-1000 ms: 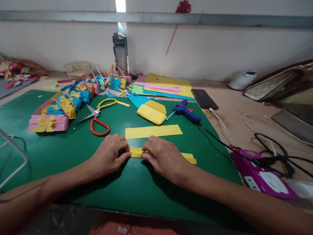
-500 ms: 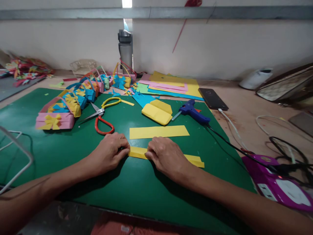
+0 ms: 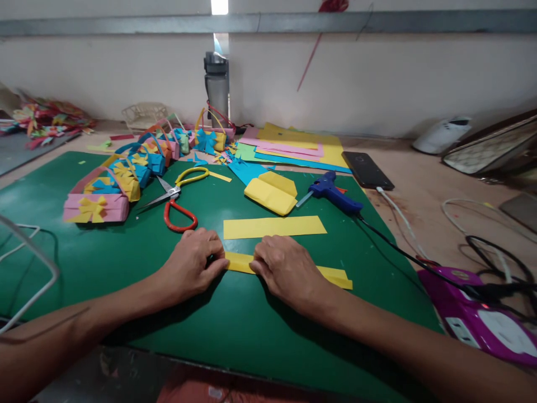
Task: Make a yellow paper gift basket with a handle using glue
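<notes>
A yellow paper strip [image 3: 240,262], folded along its length, lies on the green mat [image 3: 235,336]. My left hand [image 3: 198,260] pinches its left end between thumb and fingers. Closed over the strip's middle is my right hand [image 3: 285,266], its fingertips pressing the fold; the right end sticks out beyond that hand. Just behind lies a flat yellow strip [image 3: 274,226]. Farther back sits a folded yellow paper piece [image 3: 271,193], close to the nozzle of a blue glue gun [image 3: 335,193]. Scissors [image 3: 173,193] with one yellow and one red handle lie open behind my left hand.
Several small paper baskets [image 3: 96,207] with bows stand in a row at the left. Coloured paper sheets [image 3: 302,146], a grey bottle [image 3: 217,87] and a phone [image 3: 367,169] are at the back. A purple power strip [image 3: 474,319] with cables lies at right.
Both hands stay on the folded strip, with the left thumb and fingers shifted slightly rightward along it. The whole view has drifted a little; nothing else has visibly moved.
</notes>
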Demonstrator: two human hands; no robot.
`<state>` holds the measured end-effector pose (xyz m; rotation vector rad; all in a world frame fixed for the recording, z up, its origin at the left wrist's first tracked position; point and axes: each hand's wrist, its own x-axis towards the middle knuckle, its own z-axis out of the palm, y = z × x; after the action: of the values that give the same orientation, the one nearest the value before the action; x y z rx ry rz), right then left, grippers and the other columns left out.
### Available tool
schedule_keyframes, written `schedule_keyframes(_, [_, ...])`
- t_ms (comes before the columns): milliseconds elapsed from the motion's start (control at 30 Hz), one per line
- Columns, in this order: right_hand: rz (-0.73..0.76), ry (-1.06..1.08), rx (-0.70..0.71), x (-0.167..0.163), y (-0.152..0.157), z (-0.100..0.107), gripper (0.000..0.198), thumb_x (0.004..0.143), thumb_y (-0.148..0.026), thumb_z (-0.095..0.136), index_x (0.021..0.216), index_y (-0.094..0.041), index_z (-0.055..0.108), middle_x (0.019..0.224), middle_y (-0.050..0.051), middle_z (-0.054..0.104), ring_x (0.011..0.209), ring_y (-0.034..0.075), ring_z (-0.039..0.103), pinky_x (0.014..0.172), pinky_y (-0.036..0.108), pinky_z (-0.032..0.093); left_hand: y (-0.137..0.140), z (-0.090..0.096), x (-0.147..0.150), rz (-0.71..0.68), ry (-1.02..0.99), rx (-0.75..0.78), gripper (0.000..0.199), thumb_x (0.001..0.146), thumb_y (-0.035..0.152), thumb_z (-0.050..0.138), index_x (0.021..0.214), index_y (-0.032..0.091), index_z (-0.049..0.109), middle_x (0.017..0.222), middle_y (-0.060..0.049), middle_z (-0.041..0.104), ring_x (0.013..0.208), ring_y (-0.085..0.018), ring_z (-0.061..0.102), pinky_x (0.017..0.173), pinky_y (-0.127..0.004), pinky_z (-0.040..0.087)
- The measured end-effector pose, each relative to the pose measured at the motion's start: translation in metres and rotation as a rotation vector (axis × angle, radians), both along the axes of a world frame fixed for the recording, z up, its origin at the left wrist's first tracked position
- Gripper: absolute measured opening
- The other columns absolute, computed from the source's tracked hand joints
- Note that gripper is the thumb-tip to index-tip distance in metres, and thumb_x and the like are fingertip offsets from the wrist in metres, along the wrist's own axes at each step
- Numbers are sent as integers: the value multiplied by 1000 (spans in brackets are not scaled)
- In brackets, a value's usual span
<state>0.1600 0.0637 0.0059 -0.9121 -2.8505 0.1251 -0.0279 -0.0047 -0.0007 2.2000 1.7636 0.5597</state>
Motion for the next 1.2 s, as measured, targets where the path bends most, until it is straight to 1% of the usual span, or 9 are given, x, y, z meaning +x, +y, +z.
schedule_keyframes(100, [58,2,112,2,-1,-3,10,82,-16,54,72,-16,56,66,2,53,63,15,43,59,28,26,0,-1,4,37,-5,15,18,81,20,51,63,16,51,69,-1,53,71,-17,46,68,-33,31])
schedule_keyframes(167, [160,-8,193,4,-3,-1,10,84,-12,49,80,-16,58,68,3,54,63,16,42,62,30,28,0,-1,5,47,-25,24,15,79,18,53,65,16,51,68,0,53,69,-16,46,67,-33,31])
schedule_keyframes(300, [381,-25,322,5,-8,5,21,88,-12,41,101,-15,57,75,6,55,67,18,43,70,36,30,-1,-1,4,49,-67,31,12,79,17,53,68,17,50,67,1,54,69,-16,46,67,-33,32])
schedule_keyframes(467, [486,-90,374,2,-10,6,29,89,-15,38,114,-14,52,81,7,56,70,20,46,74,40,34,-2,-3,3,48,-74,22,11,80,17,53,70,17,50,68,1,54,68,-15,46,66,-32,31])
schedule_keyframes(633, [493,-131,359,2,-10,8,25,89,-14,38,107,-14,55,83,7,56,74,20,48,77,42,36,-2,-4,2,58,-59,29,10,79,16,54,70,18,50,67,2,54,68,-15,45,67,-32,31])
schedule_keyframes(900, [472,-70,352,17,-10,8,28,90,-13,34,101,-13,60,85,9,59,82,23,50,80,43,37,-2,-4,1,36,-34,38,11,81,18,51,70,17,52,68,2,55,70,-15,46,68,-32,30])
schedule_keyframes(1000, [429,-38,349,21,-11,7,29,90,-13,35,106,-14,58,86,9,59,82,23,50,81,43,36,-2,-5,1,26,-35,42,11,81,19,52,70,17,51,68,2,55,69,-15,47,67,-32,30])
schedule_keyframes(1100, [376,14,399,24,-12,6,31,91,-12,32,110,-13,57,84,9,60,80,22,50,80,43,35,-2,-7,-1,2,-11,74,10,82,18,52,72,18,51,70,2,56,70,-14,47,69,-32,31])
schedule_keyframes(1200, [359,38,438,25,-12,5,28,89,-10,34,90,-12,62,76,8,58,73,21,48,78,41,35,-3,-8,-1,-92,79,209,8,86,17,48,85,19,56,79,0,59,75,-16,48,72,-34,30])
